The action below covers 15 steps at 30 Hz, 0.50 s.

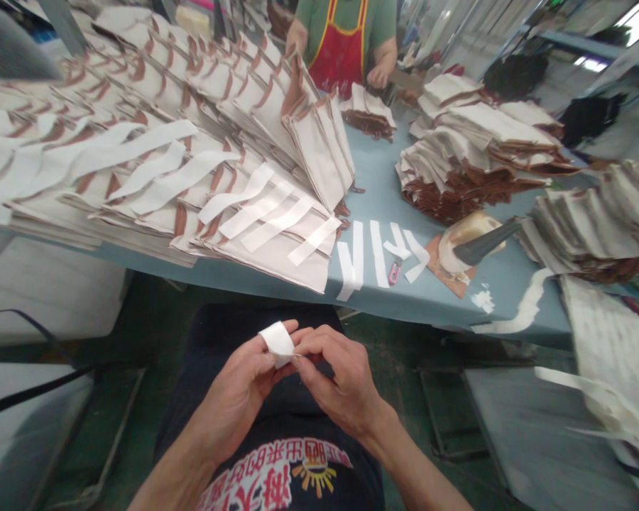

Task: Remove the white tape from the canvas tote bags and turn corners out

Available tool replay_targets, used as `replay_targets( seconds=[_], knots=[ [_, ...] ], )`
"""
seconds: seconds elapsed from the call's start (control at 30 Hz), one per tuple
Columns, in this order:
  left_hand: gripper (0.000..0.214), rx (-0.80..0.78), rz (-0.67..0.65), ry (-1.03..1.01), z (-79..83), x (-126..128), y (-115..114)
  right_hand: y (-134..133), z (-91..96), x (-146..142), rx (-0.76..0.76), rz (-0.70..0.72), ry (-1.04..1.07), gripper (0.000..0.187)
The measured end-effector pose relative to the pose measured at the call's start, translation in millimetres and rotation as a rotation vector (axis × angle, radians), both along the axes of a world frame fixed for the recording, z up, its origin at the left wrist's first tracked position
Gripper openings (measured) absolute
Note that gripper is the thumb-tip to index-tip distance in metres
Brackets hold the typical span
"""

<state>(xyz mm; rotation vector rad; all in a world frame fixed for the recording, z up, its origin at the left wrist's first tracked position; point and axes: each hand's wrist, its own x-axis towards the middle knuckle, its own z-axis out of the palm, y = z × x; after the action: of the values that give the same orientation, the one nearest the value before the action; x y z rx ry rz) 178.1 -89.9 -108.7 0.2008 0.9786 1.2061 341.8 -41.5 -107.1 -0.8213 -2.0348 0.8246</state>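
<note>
White strip (277, 341) sits at the near middle of the scene, held up before the wearer's body and apart from the tabletop (245, 275), which spans the view beyond it, covered in blue-grey. Over the left and middle of that surface spread overlapping rows of pale fabric pieces (269, 266) with brown trim, several folded upright along their right end. On the far side stands a co-worker in a red apron (341, 53) edged in yellow, both forearms bare. To the right lie bulky stacks of similar pale and brown pieces (452, 152), and a grey surface (532, 419) stands lower down at the near right.

The wearer's dark garment (319, 401) carries red and white lettering and a yellow sun. In front of it, the right grip (341, 380) pinches the strip's right end between thumb and fingertips. The left grip (245, 372) has the strip curved over its fingers; whether its thumb presses on the strip cannot be told.

On the right part of the tabletop, a pale container (450, 255) rests on a brown patch, with a dark cone-shaped object (484, 243) leaning across it. Left of these lie loose white strips (378, 252), and among them a small pink object (395, 272).
</note>
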Motion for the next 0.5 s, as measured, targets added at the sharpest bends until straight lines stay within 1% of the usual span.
replay_targets(
  seconds=[0.1,0.17,0.23,0.33,0.37,0.43,0.5],
  knots=[
    [0.045,-0.022,0.023,0.081,-4.0,2,0,-1,-3.4,-2,-0.035,0.010,0.000,0.014],
    [0.043,-0.010,0.018,0.168,-8.2,3,0,-2,-3.7,-2,-0.072,0.021,0.011,0.014],
    [0.040,0.044,-0.021,0.358,-12.5,1,1,-2,-1.4,-2,-0.162,0.008,0.035,0.014],
    [0.031,0.141,-0.092,0.670,-16.7,-3,-1,0,6.8,1,-0.333,-0.085,0.142,0.015],
    [0.028,0.162,-0.106,0.725,-17.4,-5,-2,2,10.1,2,-0.388,-0.119,0.202,0.016],
    [0.024,0.188,-0.115,0.754,-17.7,-9,-7,6,15.9,4,-0.487,-0.164,0.320,0.020],
    [0.026,0.222,-0.140,0.790,-17.2,-12,-14,11,19.4,6,-0.559,-0.193,0.383,0.025]
  ],
)
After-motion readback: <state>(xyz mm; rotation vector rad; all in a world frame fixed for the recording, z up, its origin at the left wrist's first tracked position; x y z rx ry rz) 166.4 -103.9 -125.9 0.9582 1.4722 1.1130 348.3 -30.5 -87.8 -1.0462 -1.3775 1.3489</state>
